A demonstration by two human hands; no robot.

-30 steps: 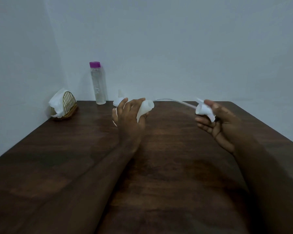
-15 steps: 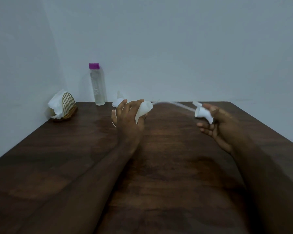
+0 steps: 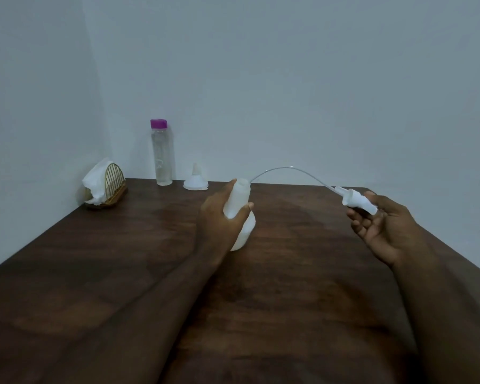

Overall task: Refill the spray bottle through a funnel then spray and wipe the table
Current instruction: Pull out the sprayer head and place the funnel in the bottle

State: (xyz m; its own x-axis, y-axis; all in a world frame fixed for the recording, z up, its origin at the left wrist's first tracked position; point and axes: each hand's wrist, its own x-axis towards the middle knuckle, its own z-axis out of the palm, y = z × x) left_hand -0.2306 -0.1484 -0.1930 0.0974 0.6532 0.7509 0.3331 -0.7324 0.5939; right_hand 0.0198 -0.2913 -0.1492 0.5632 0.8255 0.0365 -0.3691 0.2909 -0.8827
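In the head view, the spray bottle [image 3: 246, 231] is just left of the frame's centre, tilted with its open mouth towards the upper right. The left hand [image 3: 219, 223] grips it, with the fingers wrapped around the neck and shoulder and the thumb across the front. At centre right, the right hand [image 3: 385, 234] holds the spray head [image 3: 358, 202]. The thumb and forefinger pinch it and the other fingers hang loosely curled beneath, holding nothing. The dip tube [image 3: 288, 171] arches from the head back towards the bottle's mouth. Its tip is at the rim, and I cannot tell whether it is just inside or already out.

So the head is unscrewed and all but drawn clear, which seems to be the opening step of the refill. Everything after that looks undone. The funnel [image 3: 196, 183] sits upside down, spout up, at the far edge of the table [image 3: 288, 314], above and left of the bottle and well apart from it. The water bottle [image 3: 162, 153] stands to the funnel's left against the wall, with its purple cap on and clear liquid inside. In the upper left, a wire napkin holder [image 3: 116, 187] keeps its tissues [image 3: 94, 180] untouched.

By my reckoning, these steps remain:
- Put the head down and stand the bottle upright.
- Seat the funnel, then uncap the water and pour.
- Refit the head, then spray and wipe.

No wet patch shows on the dark wood.
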